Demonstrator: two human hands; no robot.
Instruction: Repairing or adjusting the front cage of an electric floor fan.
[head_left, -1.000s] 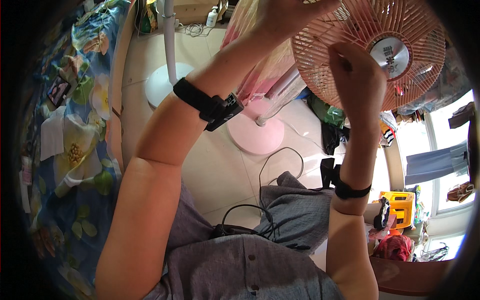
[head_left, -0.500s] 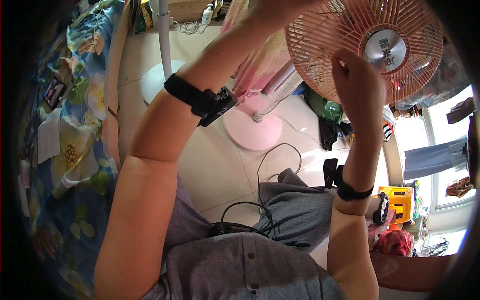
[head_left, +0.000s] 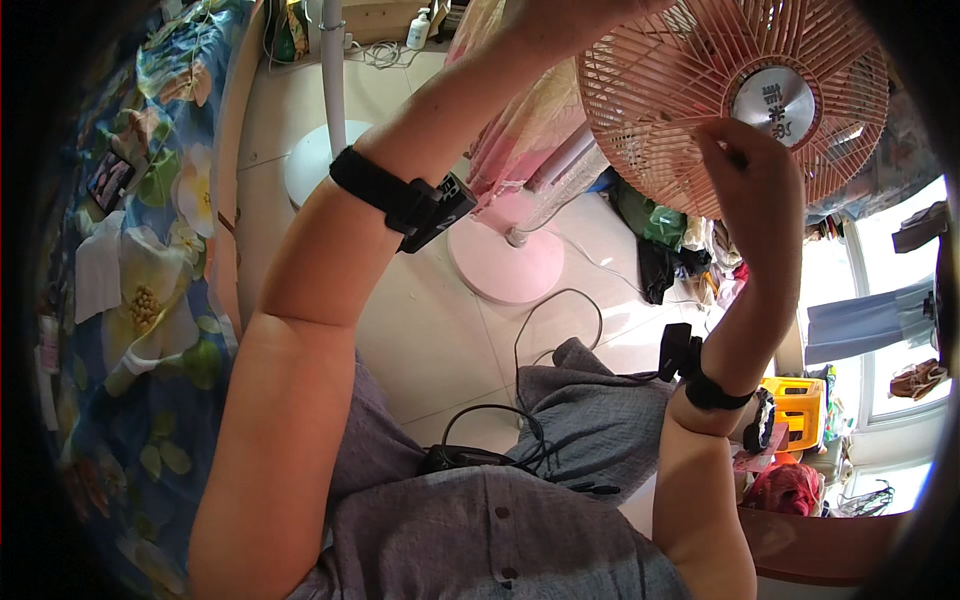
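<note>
A pink fan guard [head_left: 650, 90] with a silver centre disc [head_left: 760, 95] fills the upper right. My left hand [head_left: 590, 15] reaches to the guard's upper left; its fingers are mostly cut off by the top edge. My right hand [head_left: 750, 170] is at the lower front of the guard, just below the disc, fingers curled in a pinch; what they hold is too small to make out. Each forearm wears a black strap with a device [head_left: 440, 215]. Below the guard, pink sheer cloth [head_left: 485, 140] hangs beside a pink pole and round base [head_left: 500, 270].
A flowered bed cover [head_left: 150, 290] runs down the left. A white pole [head_left: 332, 80] stands on a round base. Cables [head_left: 600, 325] lie on the tiled floor. Clothing piles [head_left: 650, 225], a yellow crate [head_left: 795, 410], a brown tabletop [head_left: 820, 550] and a window are at the right.
My right hand and forearm have moved rightward and slightly down across the guard. My left arm shifted slightly up and left in the picture, then held almost still.
</note>
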